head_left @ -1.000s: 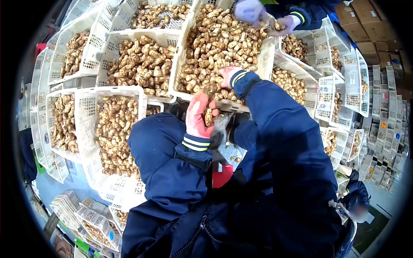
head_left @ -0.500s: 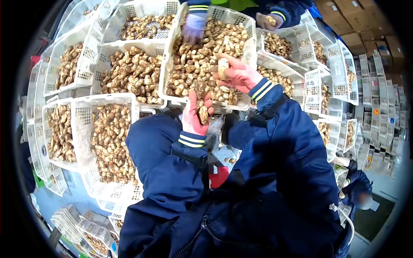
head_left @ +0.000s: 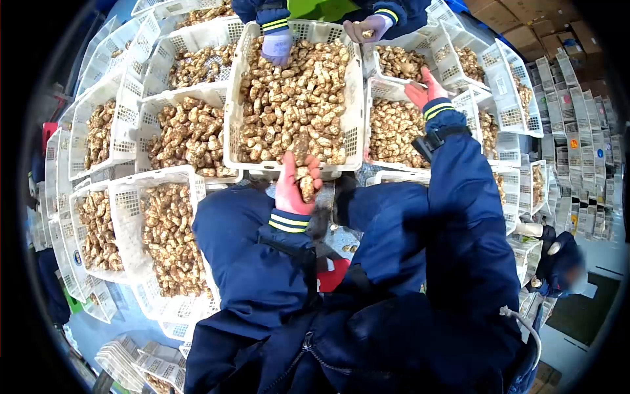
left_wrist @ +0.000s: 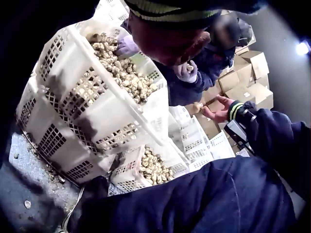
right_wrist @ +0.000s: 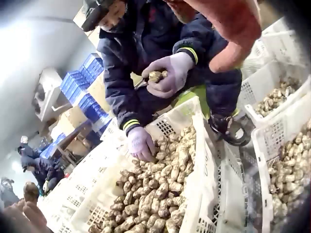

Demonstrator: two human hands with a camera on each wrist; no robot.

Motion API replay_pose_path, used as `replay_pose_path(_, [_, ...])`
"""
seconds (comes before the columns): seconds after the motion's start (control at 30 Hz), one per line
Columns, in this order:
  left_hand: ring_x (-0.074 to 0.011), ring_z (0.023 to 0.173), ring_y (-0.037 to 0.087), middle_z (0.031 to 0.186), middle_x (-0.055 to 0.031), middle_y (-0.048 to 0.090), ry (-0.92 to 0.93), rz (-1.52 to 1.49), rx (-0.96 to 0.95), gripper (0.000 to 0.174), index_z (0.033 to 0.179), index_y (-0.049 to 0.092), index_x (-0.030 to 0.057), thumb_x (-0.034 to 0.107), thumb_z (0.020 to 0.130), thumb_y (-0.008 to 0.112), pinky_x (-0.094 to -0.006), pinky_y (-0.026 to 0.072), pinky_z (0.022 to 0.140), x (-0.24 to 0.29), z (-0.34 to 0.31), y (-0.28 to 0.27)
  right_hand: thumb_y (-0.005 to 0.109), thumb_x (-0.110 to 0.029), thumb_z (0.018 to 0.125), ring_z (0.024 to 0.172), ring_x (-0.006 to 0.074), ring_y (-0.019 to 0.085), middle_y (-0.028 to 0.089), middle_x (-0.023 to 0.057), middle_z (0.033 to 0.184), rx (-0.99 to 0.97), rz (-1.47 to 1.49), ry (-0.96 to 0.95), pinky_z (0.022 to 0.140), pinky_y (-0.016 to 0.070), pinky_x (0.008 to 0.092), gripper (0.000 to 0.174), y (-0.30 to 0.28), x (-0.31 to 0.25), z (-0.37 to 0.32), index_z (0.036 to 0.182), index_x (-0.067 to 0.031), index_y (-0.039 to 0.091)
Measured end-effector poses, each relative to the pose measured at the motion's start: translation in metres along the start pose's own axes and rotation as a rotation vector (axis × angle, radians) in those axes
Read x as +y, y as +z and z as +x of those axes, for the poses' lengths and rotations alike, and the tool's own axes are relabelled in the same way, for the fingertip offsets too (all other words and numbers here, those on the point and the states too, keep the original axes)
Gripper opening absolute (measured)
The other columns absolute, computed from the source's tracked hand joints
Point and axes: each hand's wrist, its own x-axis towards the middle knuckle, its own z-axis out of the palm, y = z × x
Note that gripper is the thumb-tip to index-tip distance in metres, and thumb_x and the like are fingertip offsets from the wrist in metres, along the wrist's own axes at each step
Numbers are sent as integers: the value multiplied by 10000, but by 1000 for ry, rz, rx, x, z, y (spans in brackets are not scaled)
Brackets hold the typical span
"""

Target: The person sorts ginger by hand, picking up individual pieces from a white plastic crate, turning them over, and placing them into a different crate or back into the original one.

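My left hand (head_left: 293,192) holds several brown knobbly tubers (head_left: 306,186) in curled fingers, just in front of the big central crate (head_left: 230,125); in the right wrist view a tuber (right_wrist: 31,191) sticks up from that hand (right_wrist: 30,216). Out to the right, my right hand (head_left: 425,92) is above the right-hand crates, fingers extended and spread. A blurred tuber (head_left: 410,69) lies just beyond its fingertips. The left wrist view shows a pale tuber (left_wrist: 198,106) near the fingers of my right hand (left_wrist: 222,109); whether they touch is unclear.
Opposite me, another person's gloved hand (head_left: 277,47) reaches into the central crate, and their other glove (head_left: 367,29) holds a tuber. White crates of tubers stand on both sides. Cardboard boxes (head_left: 495,16) are stacked at the back right.
My right hand has moved from the central crate to above the right-hand crates, and its fingers have opened off the tuber. My left hand still grips its tubers in front of the central crate.
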Motion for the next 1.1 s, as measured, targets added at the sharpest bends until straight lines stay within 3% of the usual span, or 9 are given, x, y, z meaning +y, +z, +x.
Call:
replay_pose_path(0.23, [-148,557,538,772,-64,580,-106,55,-62,444,868,522,67,488,875,380,-241,446,459,-14,-7,16,553,-195,833,1061,209,503,484,139,1204,-1147,-855,-111,877,408,295,563,38,109,-145,1317,-62,298])
replay_pose_path(0.33, [-149,565,525,732,-65,564,196,553,-22,481,879,518,71,518,875,340,-243,442,479,-15,-13,14,560,-238,833,955,156,545,498,114,1185,-1082,-651,52,645,476,204,622,43,126,-183,1342,-82,239])
replay_pose_path(0.53, [-162,569,528,740,-63,567,-98,202,-189,476,940,520,88,533,855,376,-262,451,478,-17,-20,16,531,-77,802,734,85,488,535,12,952,-1260,-757,-324,516,462,208,543,50,116,-214,1302,-54,320])
replay_pose_path(0.57, [-161,573,529,747,-67,569,-100,260,-165,477,932,521,86,533,856,375,-261,456,482,-20,-21,20,536,14,752,883,127,530,533,74,1074,-1085,-915,-223,752,466,263,538,42,109,-217,1264,-67,393])
replay_pose_path(0.6, [-160,577,531,754,-71,571,-108,321,-142,477,925,521,84,532,856,374,-261,461,486,-22,-22,23,552,21,743,837,142,566,565,85,1024,-933,-909,106,733,476,265,516,38,98,-214,1236,-61,425])
replay_pose_path(0.67, [-161,585,532,768,-84,580,-125,249,-139,438,916,529,71,486,870,396,-265,465,478,-20,-27,25,522,-12,772,714,122,582,575,69,855,-874,-757,-395,687,470,221,455,20,72,-208,1219,-33,441])
replay_pose_path(0.87, [-164,660,545,850,-72,593,-136,146,-67,327,897,550,67,385,850,493,-260,470,524,0,-14,-3,570,-83,762,791,126,569,590,84,885,-359,-1128,-669,702,445,217,461,-143,-29,-203,1204,-24,455])
replay_pose_path(1.0, [-176,680,557,877,-90,596,-121,192,-17,323,919,562,61,367,862,477,-266,485,556,-3,-14,0,649,-206,708,936,191,553,583,117,1045,-160,-1611,-304,835,417,274,564,-270,-4,-196,1207,-34,452])
replay_pose_path(1.1, [-214,728,560,910,-122,583,-166,272,-34,425,1008,526,35,425,853,460,-308,499,617,-20,-14,10,617,-210,751,924,202,566,582,112,1063,67,-1308,-290,812,428,287,533,-336,5,-154,1215,-22,436])
